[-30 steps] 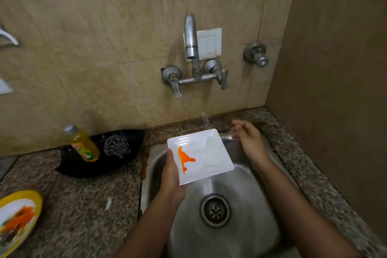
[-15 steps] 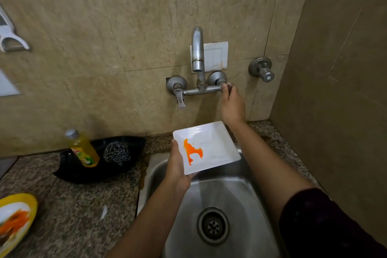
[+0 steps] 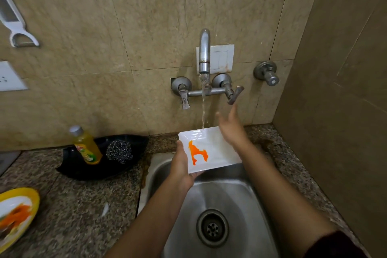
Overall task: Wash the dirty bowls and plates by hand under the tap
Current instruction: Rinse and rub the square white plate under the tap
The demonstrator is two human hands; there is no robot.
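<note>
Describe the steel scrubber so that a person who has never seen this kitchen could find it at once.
Start from the metal sink and look left along the speckled stone counter to the black tray against the wall. The steel scrubber lies in that tray, right of the yellow soap bottle. It is the only grey, tangled wire ball there.

Left hand (image 3: 181,165) curled in a grip; right hand (image 3: 230,125) spread, fingers loose.

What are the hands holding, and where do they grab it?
The left hand holds the white plate by its left edge. The right hand is open above the plate, holding nothing.
</note>
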